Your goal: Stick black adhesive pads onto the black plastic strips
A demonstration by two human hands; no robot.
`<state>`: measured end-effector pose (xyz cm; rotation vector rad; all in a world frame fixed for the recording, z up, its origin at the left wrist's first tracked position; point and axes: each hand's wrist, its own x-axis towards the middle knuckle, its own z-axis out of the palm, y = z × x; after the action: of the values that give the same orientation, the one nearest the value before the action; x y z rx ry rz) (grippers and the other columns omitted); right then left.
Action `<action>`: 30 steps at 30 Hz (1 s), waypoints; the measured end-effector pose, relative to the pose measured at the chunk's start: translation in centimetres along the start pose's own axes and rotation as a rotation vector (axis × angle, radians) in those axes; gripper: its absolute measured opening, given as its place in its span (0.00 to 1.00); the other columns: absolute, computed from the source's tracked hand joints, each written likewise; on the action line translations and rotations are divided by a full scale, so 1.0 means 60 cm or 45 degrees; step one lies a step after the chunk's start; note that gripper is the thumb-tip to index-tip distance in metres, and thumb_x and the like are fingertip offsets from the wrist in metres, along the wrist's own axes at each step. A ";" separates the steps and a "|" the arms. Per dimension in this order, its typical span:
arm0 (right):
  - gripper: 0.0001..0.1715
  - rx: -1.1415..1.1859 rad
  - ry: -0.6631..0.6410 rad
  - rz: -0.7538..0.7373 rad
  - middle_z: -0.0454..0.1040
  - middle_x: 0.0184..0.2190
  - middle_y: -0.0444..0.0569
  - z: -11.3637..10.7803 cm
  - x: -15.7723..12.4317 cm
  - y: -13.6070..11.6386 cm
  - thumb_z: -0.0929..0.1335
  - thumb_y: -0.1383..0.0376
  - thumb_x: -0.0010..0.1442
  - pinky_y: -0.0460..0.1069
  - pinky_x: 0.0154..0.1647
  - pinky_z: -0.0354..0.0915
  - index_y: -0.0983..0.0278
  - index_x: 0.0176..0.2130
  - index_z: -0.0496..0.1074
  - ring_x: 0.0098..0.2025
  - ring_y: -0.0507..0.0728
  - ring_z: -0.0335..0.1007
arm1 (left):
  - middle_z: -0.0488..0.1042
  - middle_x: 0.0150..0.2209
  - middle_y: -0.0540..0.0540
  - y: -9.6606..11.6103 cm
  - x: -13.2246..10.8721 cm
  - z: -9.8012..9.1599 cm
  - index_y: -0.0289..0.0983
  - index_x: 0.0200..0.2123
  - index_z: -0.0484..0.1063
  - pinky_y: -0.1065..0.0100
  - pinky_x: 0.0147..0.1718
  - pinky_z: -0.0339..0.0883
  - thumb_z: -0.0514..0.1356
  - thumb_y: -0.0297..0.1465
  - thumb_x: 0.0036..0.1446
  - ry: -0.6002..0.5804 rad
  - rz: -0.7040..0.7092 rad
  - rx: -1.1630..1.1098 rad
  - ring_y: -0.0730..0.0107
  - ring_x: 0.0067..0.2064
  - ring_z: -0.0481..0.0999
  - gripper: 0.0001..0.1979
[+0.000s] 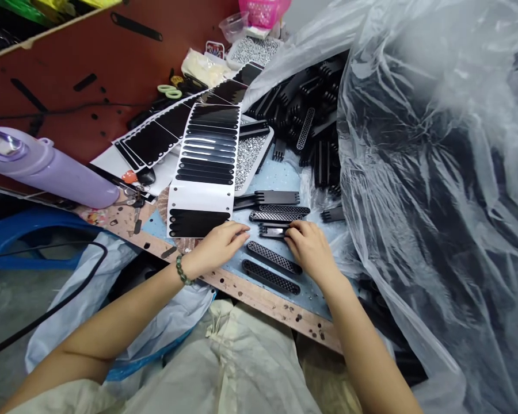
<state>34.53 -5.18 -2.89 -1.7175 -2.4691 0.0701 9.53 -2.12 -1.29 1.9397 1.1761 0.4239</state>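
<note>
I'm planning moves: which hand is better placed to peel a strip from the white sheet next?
Likely the left hand: it's beside the white sheet; the right hand is farther off, on a black piece.

From the right hand (306,244), the worktop (311,296) leaves passage toward six o'clock; perforated strips (274,257) obstruct eight, plastic sheeting (397,190) apparently three.

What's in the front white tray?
The front white tray holds small silvery pieces. A black part reaches over its far end; the sheet of black strips hides its left side, so contents there can't be seen.
</note>
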 end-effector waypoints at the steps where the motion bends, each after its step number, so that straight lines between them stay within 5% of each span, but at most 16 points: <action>1: 0.09 0.010 0.000 -0.013 0.70 0.48 0.54 -0.001 -0.003 0.001 0.63 0.64 0.63 0.56 0.47 0.62 0.64 0.41 0.71 0.48 0.63 0.62 | 0.72 0.46 0.43 0.002 -0.001 -0.001 0.37 0.49 0.70 0.62 0.48 0.67 0.49 0.40 0.64 -0.042 -0.021 -0.005 0.65 0.45 0.73 0.18; 4: 0.08 0.062 -0.024 -0.053 0.70 0.48 0.53 -0.004 -0.010 0.007 0.62 0.65 0.64 0.56 0.48 0.61 0.63 0.41 0.70 0.48 0.62 0.63 | 0.67 0.51 0.42 0.007 -0.010 -0.003 0.41 0.56 0.64 0.62 0.44 0.70 0.54 0.47 0.59 -0.233 0.023 0.014 0.66 0.41 0.75 0.26; 8: 0.07 0.122 -0.053 -0.057 0.72 0.46 0.52 -0.013 -0.006 0.009 0.62 0.65 0.64 0.57 0.47 0.61 0.63 0.40 0.69 0.48 0.62 0.64 | 0.61 0.56 0.38 0.010 -0.018 0.011 0.41 0.60 0.58 0.53 0.53 0.63 0.66 0.49 0.44 -0.217 0.307 0.276 0.50 0.56 0.64 0.43; 14: 0.10 0.581 0.114 0.168 0.71 0.42 0.54 -0.036 -0.036 -0.017 0.61 0.62 0.65 0.55 0.47 0.63 0.63 0.41 0.68 0.46 0.60 0.66 | 0.71 0.44 0.42 0.001 -0.025 0.033 0.36 0.48 0.65 0.57 0.48 0.65 0.59 0.27 0.56 -0.180 0.653 0.459 0.59 0.48 0.67 0.16; 18: 0.17 1.220 -0.287 0.332 0.73 0.39 0.48 -0.038 -0.074 -0.032 0.59 0.54 0.65 0.51 0.46 0.64 0.61 0.42 0.70 0.42 0.56 0.69 | 0.72 0.44 0.40 -0.008 -0.029 0.023 0.35 0.49 0.63 0.59 0.44 0.67 0.57 0.26 0.58 0.026 0.980 0.536 0.60 0.45 0.68 0.15; 21: 0.26 1.702 -0.643 0.259 0.73 0.46 0.49 -0.033 -0.083 -0.034 0.61 0.48 0.63 0.54 0.53 0.62 0.61 0.50 0.69 0.49 0.57 0.68 | 0.73 0.41 0.43 -0.008 -0.026 0.014 0.35 0.47 0.65 0.61 0.43 0.67 0.53 0.22 0.60 0.264 1.214 0.630 0.63 0.43 0.68 0.12; 23: 0.30 1.871 -0.737 0.197 0.72 0.50 0.50 -0.031 -0.082 -0.035 0.63 0.47 0.60 0.55 0.55 0.61 0.61 0.54 0.67 0.52 0.59 0.67 | 0.73 0.41 0.44 -0.005 -0.027 0.006 0.36 0.46 0.66 0.62 0.45 0.66 0.52 0.21 0.60 0.320 1.290 0.678 0.65 0.43 0.68 0.12; 26: 0.31 1.676 -0.588 0.138 0.66 0.57 0.50 -0.031 -0.081 -0.042 0.65 0.53 0.61 0.56 0.60 0.57 0.58 0.60 0.60 0.57 0.59 0.62 | 0.71 0.46 0.43 0.002 -0.036 -0.012 0.38 0.50 0.65 0.55 0.53 0.62 0.56 0.29 0.60 0.167 1.176 0.698 0.62 0.48 0.68 0.14; 30: 0.28 0.884 -0.249 0.055 0.63 0.57 0.53 -0.019 -0.090 -0.064 0.63 0.65 0.64 0.59 0.58 0.59 0.54 0.62 0.57 0.57 0.60 0.60 | 0.57 0.62 0.34 0.004 -0.048 -0.011 0.37 0.62 0.52 0.46 0.60 0.54 0.58 0.40 0.58 -0.081 0.829 0.604 0.50 0.63 0.55 0.32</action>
<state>32.94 -11.64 -1.76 -1.4869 -2.1299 1.0070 7.78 -4.31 -0.34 2.7282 0.6052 0.4326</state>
